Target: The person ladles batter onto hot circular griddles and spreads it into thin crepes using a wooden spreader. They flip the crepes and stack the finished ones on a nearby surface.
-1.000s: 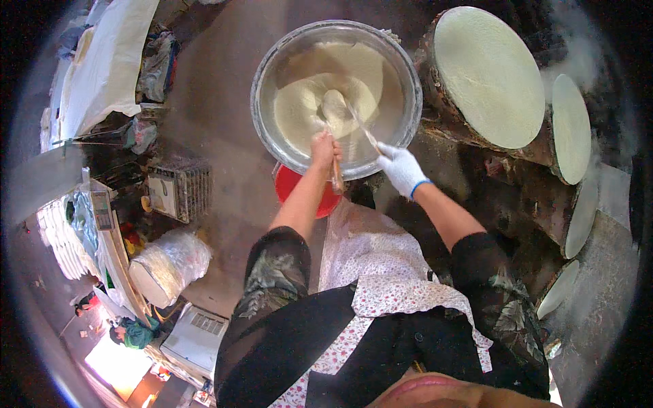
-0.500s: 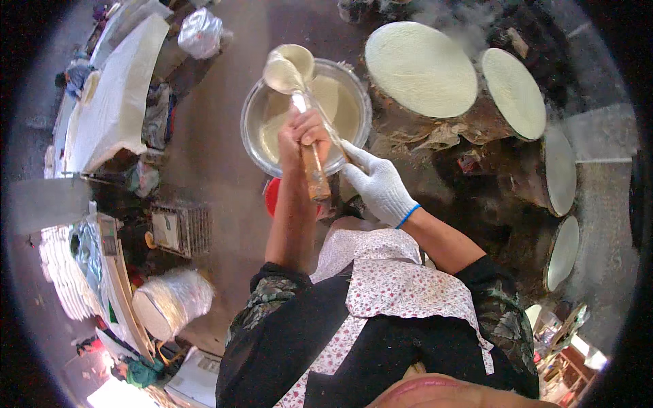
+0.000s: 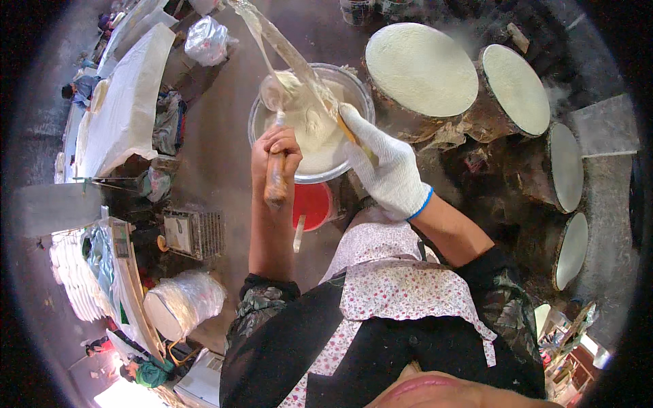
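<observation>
My bare left hand (image 3: 277, 151) grips the wooden handle of a ladle (image 3: 275, 178), its cup over the left part of a wide metal basin (image 3: 371, 121). Pale, creamy batter (image 3: 320, 160) lies in the basin. In my white-gloved right hand (image 3: 394, 166) is a long, flat spatula (image 3: 299, 64), slanting up and left past the basin's rim. Wet batter coats its far part, and a thin strand runs down from it toward the ladle cup. The ladle and the spatula hide part of the basin.
To the right are several round griddles, a near-white sheet covering the large one (image 3: 422, 70) and another the one beside it (image 3: 515, 90). A red bucket (image 3: 313, 205) with a stick stands below the basin. At left are a cloth-covered table (image 3: 129, 102) and a plastic-wrapped bundle (image 3: 185, 304).
The spatula has swung up and left, away from the ladle cup. My left hand and the ladle have shifted left and slightly down. More of the red bucket shows.
</observation>
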